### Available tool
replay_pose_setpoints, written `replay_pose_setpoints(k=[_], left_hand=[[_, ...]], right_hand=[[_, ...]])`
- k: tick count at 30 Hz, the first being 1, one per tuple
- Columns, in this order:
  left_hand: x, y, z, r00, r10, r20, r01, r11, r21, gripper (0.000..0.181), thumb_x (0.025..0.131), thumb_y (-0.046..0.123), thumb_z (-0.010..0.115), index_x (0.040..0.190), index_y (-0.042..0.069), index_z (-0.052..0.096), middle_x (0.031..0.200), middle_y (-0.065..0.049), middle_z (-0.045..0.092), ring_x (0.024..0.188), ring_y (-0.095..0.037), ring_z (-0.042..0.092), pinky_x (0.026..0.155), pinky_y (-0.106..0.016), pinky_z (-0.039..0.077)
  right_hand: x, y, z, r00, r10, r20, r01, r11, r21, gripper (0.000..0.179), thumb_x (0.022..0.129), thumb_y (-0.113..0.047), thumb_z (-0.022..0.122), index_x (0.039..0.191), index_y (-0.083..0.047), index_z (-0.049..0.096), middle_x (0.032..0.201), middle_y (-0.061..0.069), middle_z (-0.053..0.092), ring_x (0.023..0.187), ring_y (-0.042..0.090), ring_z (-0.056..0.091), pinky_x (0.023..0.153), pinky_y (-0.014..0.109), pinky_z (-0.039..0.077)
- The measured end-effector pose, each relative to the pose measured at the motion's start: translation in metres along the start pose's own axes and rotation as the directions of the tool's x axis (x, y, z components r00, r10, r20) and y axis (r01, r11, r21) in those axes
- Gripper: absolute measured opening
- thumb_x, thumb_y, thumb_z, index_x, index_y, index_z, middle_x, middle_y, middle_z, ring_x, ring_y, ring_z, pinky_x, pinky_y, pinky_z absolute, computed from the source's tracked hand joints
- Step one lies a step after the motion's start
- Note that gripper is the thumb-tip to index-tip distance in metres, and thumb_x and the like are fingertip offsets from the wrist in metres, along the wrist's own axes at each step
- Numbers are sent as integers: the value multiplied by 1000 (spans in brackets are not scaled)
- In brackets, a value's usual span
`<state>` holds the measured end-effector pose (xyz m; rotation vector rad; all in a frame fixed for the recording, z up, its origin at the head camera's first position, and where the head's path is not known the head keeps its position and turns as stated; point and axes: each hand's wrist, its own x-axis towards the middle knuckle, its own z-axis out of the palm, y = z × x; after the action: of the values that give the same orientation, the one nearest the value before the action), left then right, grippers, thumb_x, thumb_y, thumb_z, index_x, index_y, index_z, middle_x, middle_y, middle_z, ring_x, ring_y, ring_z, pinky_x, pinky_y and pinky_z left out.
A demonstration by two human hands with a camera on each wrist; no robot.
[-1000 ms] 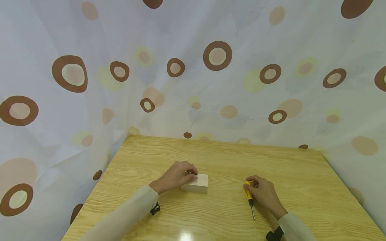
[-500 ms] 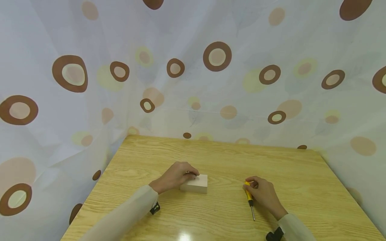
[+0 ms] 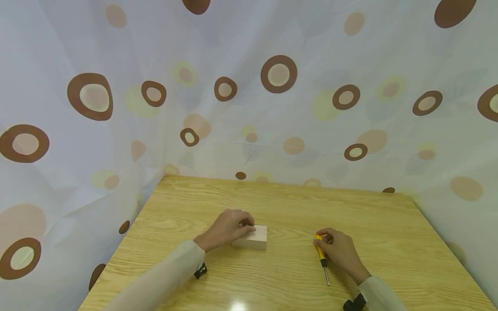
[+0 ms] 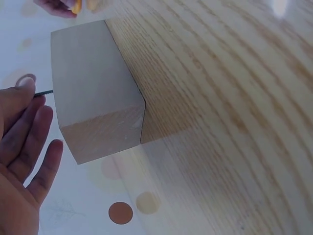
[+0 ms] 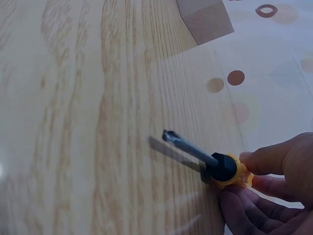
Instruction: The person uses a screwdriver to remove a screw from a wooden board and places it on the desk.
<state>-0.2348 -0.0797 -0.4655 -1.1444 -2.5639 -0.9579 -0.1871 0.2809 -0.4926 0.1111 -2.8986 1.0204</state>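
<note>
A pale wooden block [image 3: 254, 242] lies on the table, left of centre in the head view. My left hand [image 3: 229, 229] is over its left part and pinches a thin dark screw [image 4: 44, 93] between thumb and fingertip. In the left wrist view the screw's threaded end meets the upper face of the block. The screw's head is hidden by the fingers. Off to the right, my right hand [image 3: 342, 248] grips the yellow handle of a screwdriver [image 3: 322, 257]. Its metal shaft points toward the near edge, with a cross-shaped tip visible in the right wrist view.
The wood-grain table [image 3: 288, 207] carries the block and bears both hands' work. Behind and beside it hangs a pale curtain [image 3: 241, 108] with brown and yellow circles. Some table surface separates the block from the screwdriver.
The left thumb and index finger shift slightly against each other around the screw. The right hand and screwdriver stay in place, and the block does not visibly move.
</note>
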Motion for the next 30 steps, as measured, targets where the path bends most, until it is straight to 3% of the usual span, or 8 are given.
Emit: replay_pose_setpoints(k=[6,16,26,30], left_hand=[[0,0,1,1000,-1,-14,1,1000,-1,8,96,20,76,101,13,77,92,6,74,76,1,61,68,-19,53],[0,-4,-2,999,45,0,-45,999,-3,15,93,10,76,107,10,81,103,1,78,93,-10,73,82,-20,57],[1,0,-2,999,21,-27,-20,999,27,9,97,21,75,100,14,79,94,6,76,76,1,63,67,-17,53],[-1,1,-6,998,26,-50,-25,1000,18,11,98,17,73,105,11,80,98,3,77,76,0,63,67,-18,53]], right_hand=[[0,0,0,1000,-1,0,1,1000,1,30,95,-21,76,117,-1,73,91,3,69,79,14,64,64,30,52],[-1,0,-1,1000,-7,-2,7,1000,3,30,95,-22,76,116,-1,73,90,2,68,78,14,63,65,30,52],[-2,0,-1,1000,-12,6,12,1000,10,30,96,-21,75,118,0,73,90,3,69,79,15,65,63,28,53],[-3,0,-1,1000,-11,5,11,1000,11,30,96,-21,75,118,0,72,90,3,69,80,15,65,65,30,53]])
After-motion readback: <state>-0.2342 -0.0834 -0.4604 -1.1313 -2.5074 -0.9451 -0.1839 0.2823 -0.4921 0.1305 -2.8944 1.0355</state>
